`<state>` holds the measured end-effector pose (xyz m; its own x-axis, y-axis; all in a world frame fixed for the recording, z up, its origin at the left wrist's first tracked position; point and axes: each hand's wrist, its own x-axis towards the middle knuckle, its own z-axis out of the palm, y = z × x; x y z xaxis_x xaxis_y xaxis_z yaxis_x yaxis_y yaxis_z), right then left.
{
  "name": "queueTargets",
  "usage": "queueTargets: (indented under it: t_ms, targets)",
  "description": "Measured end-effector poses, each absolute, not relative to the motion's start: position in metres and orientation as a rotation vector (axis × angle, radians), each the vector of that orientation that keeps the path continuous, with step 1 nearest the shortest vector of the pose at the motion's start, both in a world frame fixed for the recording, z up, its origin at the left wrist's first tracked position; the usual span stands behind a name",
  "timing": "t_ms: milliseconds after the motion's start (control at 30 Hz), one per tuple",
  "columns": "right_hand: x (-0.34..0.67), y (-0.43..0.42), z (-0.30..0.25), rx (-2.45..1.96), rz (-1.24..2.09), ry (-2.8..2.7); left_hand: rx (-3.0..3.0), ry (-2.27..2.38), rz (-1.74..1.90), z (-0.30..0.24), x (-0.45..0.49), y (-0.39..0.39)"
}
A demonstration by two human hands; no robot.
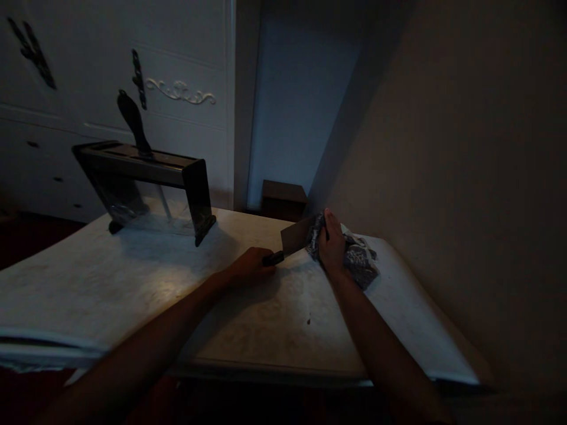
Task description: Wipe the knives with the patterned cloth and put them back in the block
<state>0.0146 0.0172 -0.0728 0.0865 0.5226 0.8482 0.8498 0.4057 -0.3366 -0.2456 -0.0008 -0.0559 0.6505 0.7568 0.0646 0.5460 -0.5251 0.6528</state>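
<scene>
My left hand (253, 264) is closed round the black handle of a cleaver (296, 235), whose broad blade points away to the right above the table. Against the far part of that blade, my right hand (332, 242) presses a grey patterned cloth (362, 265). The cloth covers the blade's end, and its loose part hangs down to the tabletop on the right. Left of my hands stands a knife block (137, 162) with a dark frame and clear sides. One black-handled knife (133, 121) is upright in it, its thin blade showing through the clear side.
The table (266, 330) has a pale, stained cover and a small dark speck near its front. A plain wall (443, 177) rises close on the right. Behind are a white cabinet (186, 53) with dark handles and a brown box (283, 198) beyond the table's far edge.
</scene>
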Motion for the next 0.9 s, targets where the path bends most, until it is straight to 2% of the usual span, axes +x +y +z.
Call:
queueTargets:
  t_ms: [333, 533, 900]
  targets:
    - [0.036, 0.021, -0.076, -1.335, -0.029, -1.232, 2.122, 1.012, 0.487, -0.055, -0.247, -0.001]
    - [0.037, 0.018, -0.072, -1.306, 0.086, -1.175, 1.838, 1.053, 0.456, -0.058, -0.248, -0.001]
    - [0.038, 0.019, -0.076, -1.238, 0.283, -1.151, 1.691, 0.989, 0.588, -0.064, -0.249, 0.004]
